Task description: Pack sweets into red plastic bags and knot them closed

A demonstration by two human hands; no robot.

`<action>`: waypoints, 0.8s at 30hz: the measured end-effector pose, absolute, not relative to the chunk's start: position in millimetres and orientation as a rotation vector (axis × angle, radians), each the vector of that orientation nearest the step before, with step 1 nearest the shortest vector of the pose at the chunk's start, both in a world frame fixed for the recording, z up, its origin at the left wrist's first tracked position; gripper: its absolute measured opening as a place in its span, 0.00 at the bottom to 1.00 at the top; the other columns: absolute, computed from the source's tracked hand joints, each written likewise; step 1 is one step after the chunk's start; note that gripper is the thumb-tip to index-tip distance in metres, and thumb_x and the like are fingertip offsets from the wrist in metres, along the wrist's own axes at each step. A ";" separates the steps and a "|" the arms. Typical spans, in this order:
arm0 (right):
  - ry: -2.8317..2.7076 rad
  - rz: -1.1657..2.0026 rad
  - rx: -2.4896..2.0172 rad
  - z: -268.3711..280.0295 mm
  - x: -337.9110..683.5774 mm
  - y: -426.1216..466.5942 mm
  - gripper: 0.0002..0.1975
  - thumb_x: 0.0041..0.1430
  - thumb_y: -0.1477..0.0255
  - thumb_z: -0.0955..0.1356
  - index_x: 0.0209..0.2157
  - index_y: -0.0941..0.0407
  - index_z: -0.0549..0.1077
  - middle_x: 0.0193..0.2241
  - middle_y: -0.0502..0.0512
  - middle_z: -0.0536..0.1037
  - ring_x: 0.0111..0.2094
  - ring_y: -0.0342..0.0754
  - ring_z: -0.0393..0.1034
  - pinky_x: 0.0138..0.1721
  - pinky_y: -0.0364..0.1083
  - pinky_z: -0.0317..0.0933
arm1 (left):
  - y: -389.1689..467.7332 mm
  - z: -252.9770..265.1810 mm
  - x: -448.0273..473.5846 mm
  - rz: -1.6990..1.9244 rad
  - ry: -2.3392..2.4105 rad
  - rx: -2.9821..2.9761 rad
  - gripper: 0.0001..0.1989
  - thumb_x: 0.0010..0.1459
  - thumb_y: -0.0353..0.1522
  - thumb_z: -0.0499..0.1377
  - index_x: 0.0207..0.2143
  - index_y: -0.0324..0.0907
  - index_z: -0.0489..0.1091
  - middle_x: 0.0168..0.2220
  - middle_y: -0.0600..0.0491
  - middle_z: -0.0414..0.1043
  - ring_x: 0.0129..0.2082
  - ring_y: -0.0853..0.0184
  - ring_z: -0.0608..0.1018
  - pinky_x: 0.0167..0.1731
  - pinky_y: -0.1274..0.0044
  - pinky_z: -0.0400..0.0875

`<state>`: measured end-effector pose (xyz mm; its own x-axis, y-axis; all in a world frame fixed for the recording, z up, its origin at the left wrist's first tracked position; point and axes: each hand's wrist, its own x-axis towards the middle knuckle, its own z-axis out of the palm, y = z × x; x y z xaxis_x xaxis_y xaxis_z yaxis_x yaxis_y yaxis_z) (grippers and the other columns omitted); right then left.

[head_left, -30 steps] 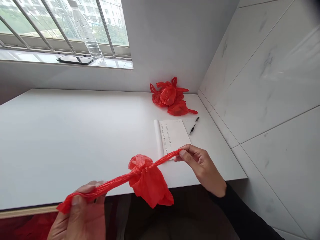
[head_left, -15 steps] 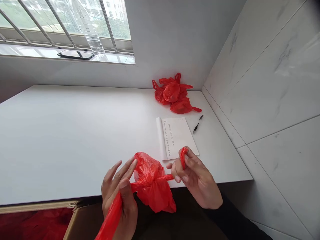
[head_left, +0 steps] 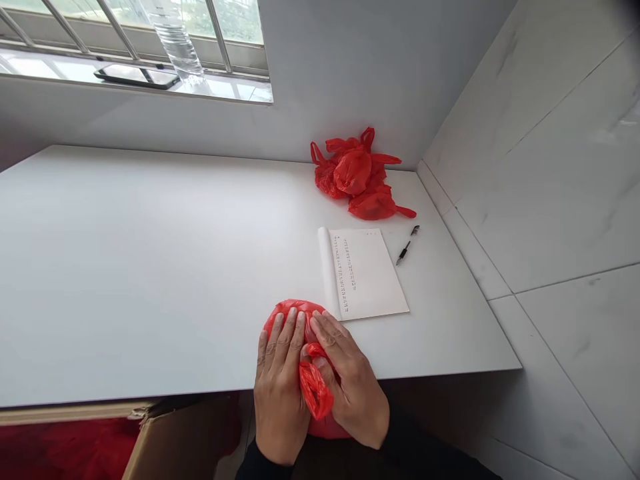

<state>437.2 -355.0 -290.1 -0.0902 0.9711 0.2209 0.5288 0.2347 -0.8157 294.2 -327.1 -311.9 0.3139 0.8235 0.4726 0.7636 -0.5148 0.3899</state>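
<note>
A knotted red plastic bag (head_left: 317, 393) lies at the front edge of the white table, partly over it. My left hand (head_left: 283, 373) rests flat on its left side, fingers stretched out and together. From the right, my right hand (head_left: 350, 380) closes over the bag, its thumb bent by a handle loop that sticks up between both hands. The hands cover most of the bag, and its contents are hidden.
A notebook (head_left: 375, 273) with handwritten columns lies open beyond my hands, a black pen (head_left: 404, 252) beside it. Several red bags (head_left: 353, 172) are heaped by the wall. A cardboard box (head_left: 165, 433) stands below the table edge. A phone (head_left: 135, 76) and water bottle (head_left: 180, 50) are on the windowsill.
My hands were apart, with the handles stretched sideways between them. They have come together over the bag, and the left hand has let go of its long handle end.
</note>
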 end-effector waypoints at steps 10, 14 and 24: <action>-1.972 0.353 -1.553 -304.0 424.7 -357.3 0.33 0.71 0.76 0.60 0.73 0.58 0.49 0.71 0.57 0.56 0.73 0.54 0.48 0.70 0.61 0.57 | -328.3 -314.4 296.1 0.888 1.601 2.533 0.27 0.70 0.26 0.50 0.70 0.40 0.56 0.70 0.48 0.61 0.71 0.60 0.60 0.71 0.61 0.52; -1.873 0.466 -1.468 -304.5 429.8 -356.9 0.29 0.74 0.74 0.58 0.73 0.53 0.50 0.71 0.55 0.59 0.71 0.54 0.52 0.69 0.61 0.58 | -329.4 -316.6 297.5 0.885 1.583 2.483 0.27 0.70 0.28 0.50 0.71 0.42 0.55 0.69 0.49 0.61 0.71 0.60 0.61 0.69 0.61 0.55; -0.863 1.019 -1.362 -262.4 496.4 -359.7 0.17 0.70 0.55 0.63 0.42 0.51 0.78 0.38 0.58 0.82 0.45 0.58 0.79 0.53 0.58 0.74 | -339.1 -226.4 299.8 1.146 1.639 1.670 0.20 0.73 0.34 0.46 0.58 0.46 0.73 0.59 0.49 0.72 0.61 0.60 0.69 0.64 0.64 0.62</action>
<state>496.4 -359.7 -262.4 0.3481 0.9340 -0.0808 -0.0744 -0.0584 -0.9955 299.8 -339.1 -226.4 -0.0958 0.9746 0.2025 0.5251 -0.1233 0.8421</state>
